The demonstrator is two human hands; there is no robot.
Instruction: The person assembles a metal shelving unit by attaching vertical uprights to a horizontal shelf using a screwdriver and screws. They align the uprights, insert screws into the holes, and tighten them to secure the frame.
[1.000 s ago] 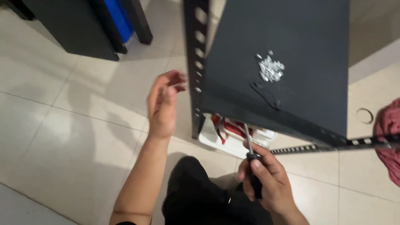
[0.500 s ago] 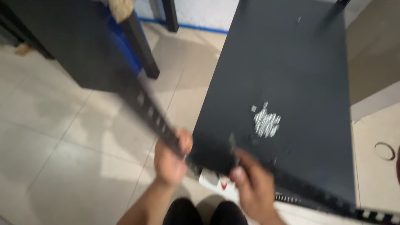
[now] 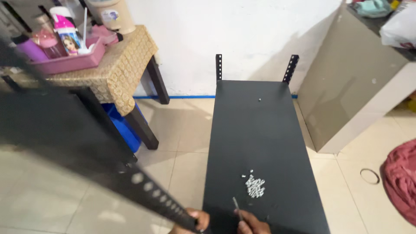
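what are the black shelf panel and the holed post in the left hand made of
Shelf panel: probably sheet metal with a matte black coat; thin, flat, evenly dull. Post in the left hand: likely painted steel angle, with a row of punched holes, though blurred.

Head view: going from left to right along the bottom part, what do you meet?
Perforated black metal bar → left hand gripping its end → right hand with a thin tool → pile of small silver screws → ring on the floor → red cloth.

Both hands cut off by bottom edge: left hand (image 3: 193,221), right hand (image 3: 252,223). Slotted bar (image 3: 143,186) blurred. Red cloth (image 3: 401,180) cropped at right.
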